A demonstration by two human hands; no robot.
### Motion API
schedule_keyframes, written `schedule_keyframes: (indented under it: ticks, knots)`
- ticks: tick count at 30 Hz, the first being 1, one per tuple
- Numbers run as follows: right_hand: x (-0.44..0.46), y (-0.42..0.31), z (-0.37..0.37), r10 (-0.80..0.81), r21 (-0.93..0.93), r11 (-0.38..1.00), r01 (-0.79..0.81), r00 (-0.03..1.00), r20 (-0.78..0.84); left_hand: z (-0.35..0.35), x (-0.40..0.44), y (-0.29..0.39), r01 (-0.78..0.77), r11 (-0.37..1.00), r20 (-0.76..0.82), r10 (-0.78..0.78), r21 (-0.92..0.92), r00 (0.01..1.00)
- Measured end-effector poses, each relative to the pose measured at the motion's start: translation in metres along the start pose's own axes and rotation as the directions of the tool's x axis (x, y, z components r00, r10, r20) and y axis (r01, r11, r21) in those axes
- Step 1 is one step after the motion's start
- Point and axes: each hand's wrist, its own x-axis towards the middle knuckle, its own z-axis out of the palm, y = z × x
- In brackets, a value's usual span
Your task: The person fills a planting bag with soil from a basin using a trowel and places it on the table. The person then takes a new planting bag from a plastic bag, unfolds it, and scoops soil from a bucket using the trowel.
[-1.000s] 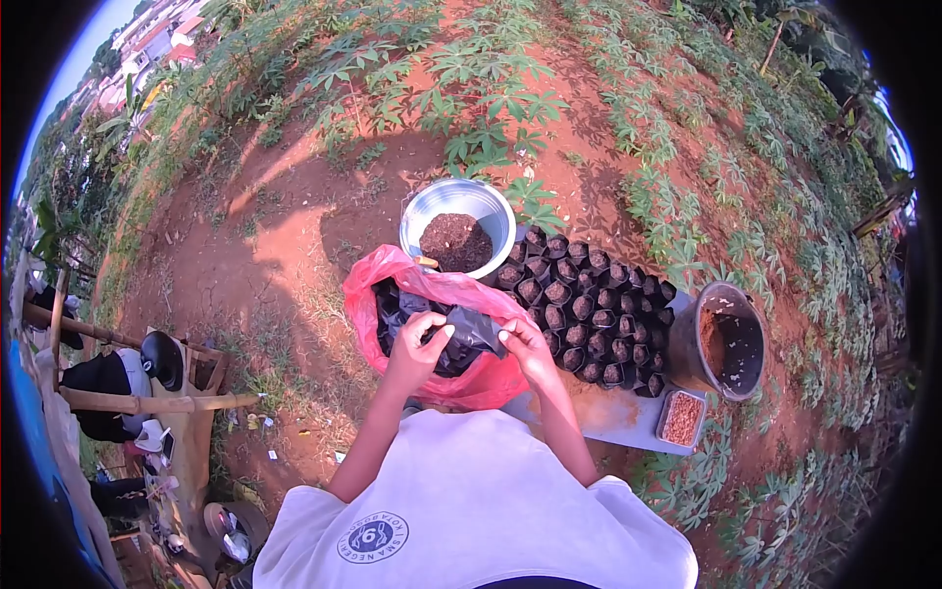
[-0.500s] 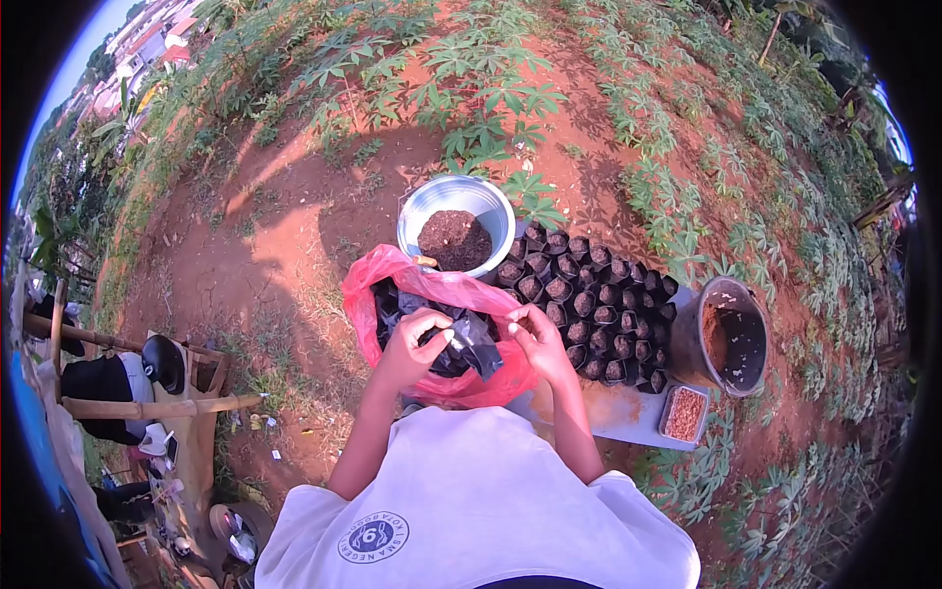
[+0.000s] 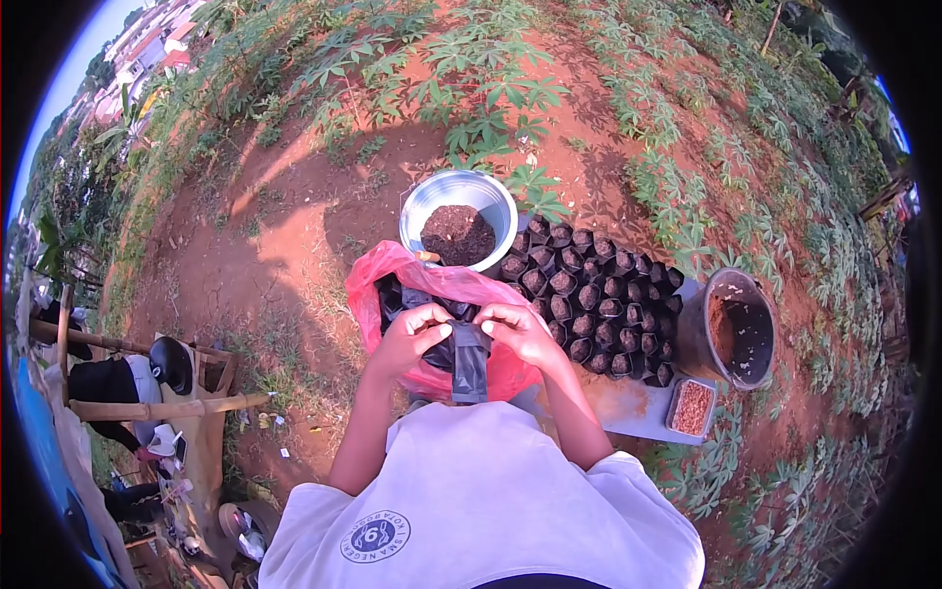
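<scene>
A flat black plastic planting bag [image 3: 471,368] hangs between my two hands. My left hand [image 3: 417,337] pinches its upper left edge, and my right hand [image 3: 507,330] grips the upper right edge between thumb and fingers. Below and behind them lies a pink plastic sack [image 3: 378,267] with its mouth spread wide, holding more black bags [image 3: 392,297]. Just beyond the sack stands a metal basin [image 3: 502,211] with dark soil [image 3: 458,232] in it.
Rows of soil-filled black bags [image 3: 589,296] stand on a pale board [image 3: 628,417] to the right. Beside them are a dark bucket [image 3: 694,334] and a clear tub of reddish-brown pieces [image 3: 692,407]. Leafy plants [image 3: 481,88] grow ahead. Bamboo poles [image 3: 172,407] and a person [image 3: 108,383] are at left.
My right hand has moved left and now grips the black bag's upper edge. The bag has swung from slanting rightward to hanging straight between both hands.
</scene>
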Motion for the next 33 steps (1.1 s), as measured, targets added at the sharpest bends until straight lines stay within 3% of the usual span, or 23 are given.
schedule_keyframes:
  ticks: [3, 5, 7, 14, 20, 23, 25, 26, 28, 33]
  knots:
    - [-0.001, -0.005, -0.001, 0.046, -0.052, 0.998, -0.045, 0.999, 0.0, 0.006, -0.002, 0.009, 0.03, 1.0, -0.045, -0.03, -0.005, 0.999]
    - [-0.003, -0.009, -0.002, -0.057, -0.109, 0.992, 0.056, 0.998, -0.011, 0.012, 0.001, 0.013, 0.04, 0.999, -0.081, -0.039, 0.01, 0.996]
    - [-0.005, -0.016, -0.002, -0.059, -0.132, 0.99, 0.054, 0.998, -0.032, 0.014, 0.006, 0.009, -0.045, 0.997, -0.201, 0.031, -0.069, 0.979]
    - [-0.008, -0.021, -0.007, -0.091, -0.145, 0.986, 0.08, 0.993, -0.076, 0.011, 0.013, 0.006, -0.071, 0.996, -0.22, 0.057, -0.053, 0.974]
    - [-0.009, -0.011, -0.015, -0.103, -0.102, 0.99, 0.093, 0.99, -0.097, 0.014, 0.015, 0.014, -0.093, 0.974, -0.197, 0.052, -0.207, 0.979]
    - [-0.007, -0.013, -0.012, -0.131, -0.103, 0.987, 0.12, 0.986, -0.1, 0.019, 0.018, 0.021, -0.091, 0.986, -0.207, 0.06, -0.142, 0.977]
    - [-0.005, -0.018, -0.007, -0.082, -0.127, 0.99, 0.068, 0.991, -0.11, 0.021, 0.019, 0.024, -0.056, 0.996, -0.108, 0.063, 0.064, 0.992]
    - [-0.004, -0.021, -0.006, -0.033, -0.151, 0.988, 0.015, 0.992, -0.12, 0.02, 0.02, 0.024, -0.054, 0.997, -0.107, 0.061, 0.063, 0.992]
    - [-0.001, -0.023, -0.005, -0.076, -0.209, 0.977, 0.05, 0.99, -0.116, 0.017, 0.023, 0.025, -0.03, 0.977, -0.014, 0.034, 0.212, 0.999]
    - [0.0, -0.032, -0.008, -0.086, -0.271, 0.961, 0.046, 0.987, -0.138, 0.006, 0.024, 0.023, -0.038, 0.956, -0.026, 0.048, 0.291, 0.999]
